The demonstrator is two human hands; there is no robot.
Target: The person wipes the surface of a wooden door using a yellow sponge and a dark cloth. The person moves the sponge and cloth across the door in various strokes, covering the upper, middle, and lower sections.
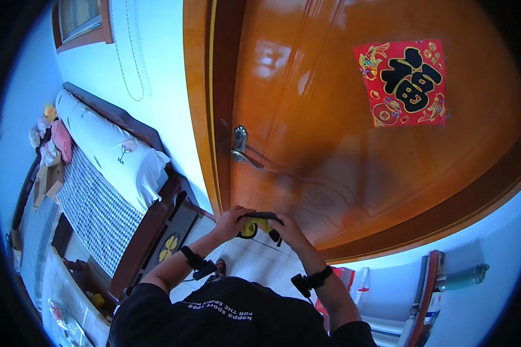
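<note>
My left hand (232, 222) and my right hand (288, 229) hold a yellow and dark cloth item (257, 223) by its dark upper edge, one hand at each end. Its lower part hangs down between them; what kind of item it is, I cannot tell. Just beyond both hands stands a closed brown wooden door (312, 143). Its metal lever handle (245, 152) lies above and a little left of my hands, touched by neither. A red paper decoration (403, 84) with a black character is on the door.
At left is a wooden sofa (134, 243) with a checked seat cover (97, 199), a white bolster (113, 149), plush toys and an open cardboard box (47, 180). A plastic-covered table (65, 299) is lower left. A shelf (427, 295) with a bottle (462, 277) is at right.
</note>
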